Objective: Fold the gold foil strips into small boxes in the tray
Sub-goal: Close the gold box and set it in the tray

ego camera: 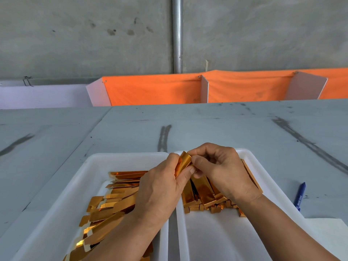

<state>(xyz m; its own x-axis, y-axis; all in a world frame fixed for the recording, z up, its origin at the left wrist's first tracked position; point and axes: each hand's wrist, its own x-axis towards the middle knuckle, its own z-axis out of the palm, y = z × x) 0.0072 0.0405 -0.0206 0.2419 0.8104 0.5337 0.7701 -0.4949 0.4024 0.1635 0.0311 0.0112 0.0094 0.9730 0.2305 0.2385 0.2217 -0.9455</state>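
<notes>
**Mid-fold, and plenty left to go**

I've got one gold foil strip (185,161) up between both hands, just above the far-left corner of the right tray (216,238). My left hand (160,187) grips its lower part, fingers curled round it. My right hand (222,172) pinches the top edge, bending it over. Inside the right tray, at its far end, sits a heap of finished boxes (203,196), so a fair few are done. Just left of the right tray, the left tray (98,161) holds a thick pile of flat strips (116,200). I'd judge there's a lot of folding ahead. A blue pen (300,196) lies off to the right of the right tray.
</notes>
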